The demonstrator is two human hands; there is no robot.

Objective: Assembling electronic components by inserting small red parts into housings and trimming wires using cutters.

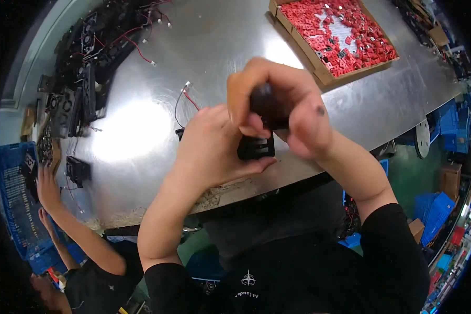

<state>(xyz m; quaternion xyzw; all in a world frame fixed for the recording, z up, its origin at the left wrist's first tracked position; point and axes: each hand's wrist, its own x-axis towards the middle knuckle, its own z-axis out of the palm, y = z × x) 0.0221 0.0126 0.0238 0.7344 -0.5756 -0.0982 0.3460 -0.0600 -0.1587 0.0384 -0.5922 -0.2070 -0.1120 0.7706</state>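
My left hand (206, 144) grips a black plastic housing (256, 150) at the near edge of the metal table. The housing is largely covered by my hands. A red and a black lead with a small white connector (187, 85) stick out beyond my left knuckles, apparently from this housing. Above it, my right hand (310, 118) is curled around a dark, rounded object (261, 98), seen nearly end-on and smeared by motion. Its kind cannot be made out, and its lower end is hidden by my fingers.
At the far right lies a shallow cardboard box (327, 78) of small red parts (319, 39). Black fan units with wires (83, 78) are heaped along the left. A co-worker's hand (47, 188) reaches in at lower left, beside a black unit (78, 171) and a blue crate (15, 209).
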